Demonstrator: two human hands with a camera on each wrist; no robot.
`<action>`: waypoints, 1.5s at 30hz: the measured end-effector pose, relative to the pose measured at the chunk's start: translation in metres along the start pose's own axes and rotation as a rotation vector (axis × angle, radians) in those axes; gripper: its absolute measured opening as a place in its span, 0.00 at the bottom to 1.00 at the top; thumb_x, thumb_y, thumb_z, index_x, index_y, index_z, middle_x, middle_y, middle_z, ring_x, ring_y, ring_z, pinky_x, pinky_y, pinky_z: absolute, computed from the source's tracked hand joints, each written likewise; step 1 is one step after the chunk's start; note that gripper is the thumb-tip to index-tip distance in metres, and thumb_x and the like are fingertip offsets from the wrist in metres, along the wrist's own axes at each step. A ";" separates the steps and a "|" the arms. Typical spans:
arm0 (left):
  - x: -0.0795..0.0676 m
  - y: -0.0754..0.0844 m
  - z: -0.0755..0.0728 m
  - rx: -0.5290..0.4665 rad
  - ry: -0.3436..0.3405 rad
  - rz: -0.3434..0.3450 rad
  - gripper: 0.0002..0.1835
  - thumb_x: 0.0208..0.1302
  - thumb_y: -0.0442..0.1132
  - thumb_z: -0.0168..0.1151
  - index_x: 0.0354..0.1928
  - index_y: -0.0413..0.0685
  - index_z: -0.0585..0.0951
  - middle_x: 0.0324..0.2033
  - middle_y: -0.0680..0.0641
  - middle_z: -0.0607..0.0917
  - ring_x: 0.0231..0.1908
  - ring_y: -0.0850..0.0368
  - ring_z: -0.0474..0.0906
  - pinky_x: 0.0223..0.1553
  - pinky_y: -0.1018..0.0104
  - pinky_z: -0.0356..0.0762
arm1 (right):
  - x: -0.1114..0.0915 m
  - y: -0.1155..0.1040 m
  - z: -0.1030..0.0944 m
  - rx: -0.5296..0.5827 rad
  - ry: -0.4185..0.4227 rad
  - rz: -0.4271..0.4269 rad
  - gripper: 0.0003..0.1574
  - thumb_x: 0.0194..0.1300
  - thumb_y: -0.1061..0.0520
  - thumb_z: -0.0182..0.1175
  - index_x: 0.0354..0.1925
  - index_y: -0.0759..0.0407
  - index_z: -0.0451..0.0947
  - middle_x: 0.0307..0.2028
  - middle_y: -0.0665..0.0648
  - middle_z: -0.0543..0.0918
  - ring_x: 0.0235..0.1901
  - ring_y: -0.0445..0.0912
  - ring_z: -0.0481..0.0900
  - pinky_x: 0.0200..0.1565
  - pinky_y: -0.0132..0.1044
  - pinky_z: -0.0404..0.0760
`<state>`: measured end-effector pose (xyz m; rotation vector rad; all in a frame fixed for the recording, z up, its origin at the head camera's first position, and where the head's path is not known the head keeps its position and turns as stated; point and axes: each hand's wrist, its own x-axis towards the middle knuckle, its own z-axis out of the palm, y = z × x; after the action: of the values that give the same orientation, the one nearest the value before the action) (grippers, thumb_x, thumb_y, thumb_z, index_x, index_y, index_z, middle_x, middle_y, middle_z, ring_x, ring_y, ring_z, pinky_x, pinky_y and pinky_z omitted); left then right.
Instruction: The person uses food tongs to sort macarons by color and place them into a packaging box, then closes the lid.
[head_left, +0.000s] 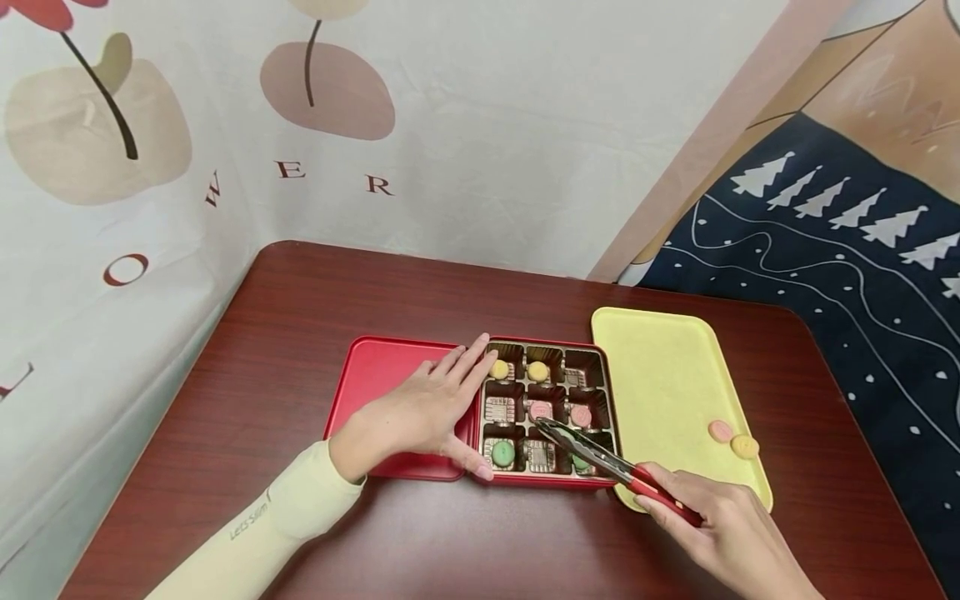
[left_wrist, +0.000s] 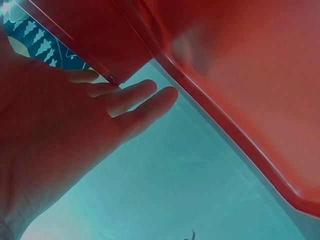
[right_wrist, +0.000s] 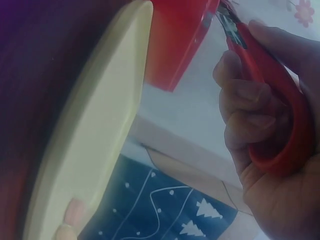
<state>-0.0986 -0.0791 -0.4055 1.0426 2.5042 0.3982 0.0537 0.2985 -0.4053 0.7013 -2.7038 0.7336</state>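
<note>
A red box with a brown divided insert holds yellow, pink and green round sweets. My left hand rests along the box's left edge, fingers spread and thumb at the near corner; the left wrist view shows its fingers extended. In my right hand I grip tongs, fingers curled round the red handle. The tong tips are at the middle compartment, by a pink sweet; whether they pinch it I cannot tell. Behind the tongs a green sweet is partly hidden.
Left of the box lies a red lid, partly under my left hand. A yellow tray stands on the right, with a pink sweet and a yellow sweet at its right edge. Everything is on a brown table.
</note>
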 end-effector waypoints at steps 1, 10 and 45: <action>0.000 0.000 0.000 0.000 0.000 0.001 0.83 0.45 0.83 0.76 0.89 0.43 0.42 0.88 0.40 0.35 0.84 0.32 0.44 0.76 0.30 0.56 | -0.001 -0.001 0.001 -0.004 0.000 0.004 0.24 0.62 0.52 0.83 0.57 0.50 0.92 0.41 0.38 0.90 0.34 0.27 0.81 0.32 0.20 0.74; 0.000 0.000 0.000 0.003 -0.003 -0.004 0.84 0.45 0.83 0.75 0.89 0.43 0.41 0.88 0.41 0.35 0.84 0.32 0.46 0.76 0.30 0.56 | -0.004 -0.003 0.007 0.003 0.008 0.006 0.27 0.57 0.55 0.85 0.56 0.48 0.92 0.40 0.38 0.90 0.31 0.25 0.79 0.29 0.20 0.72; 0.003 -0.004 0.003 -0.021 -0.009 -0.017 0.85 0.44 0.85 0.74 0.89 0.45 0.40 0.88 0.42 0.33 0.84 0.32 0.46 0.75 0.26 0.54 | -0.050 0.019 -0.024 -0.225 0.134 0.297 0.44 0.44 0.53 0.90 0.61 0.62 0.88 0.36 0.56 0.90 0.27 0.41 0.74 0.28 0.27 0.69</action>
<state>-0.1014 -0.0795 -0.4106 1.0123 2.4940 0.4123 0.0894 0.3451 -0.4107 0.1938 -2.7358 0.5042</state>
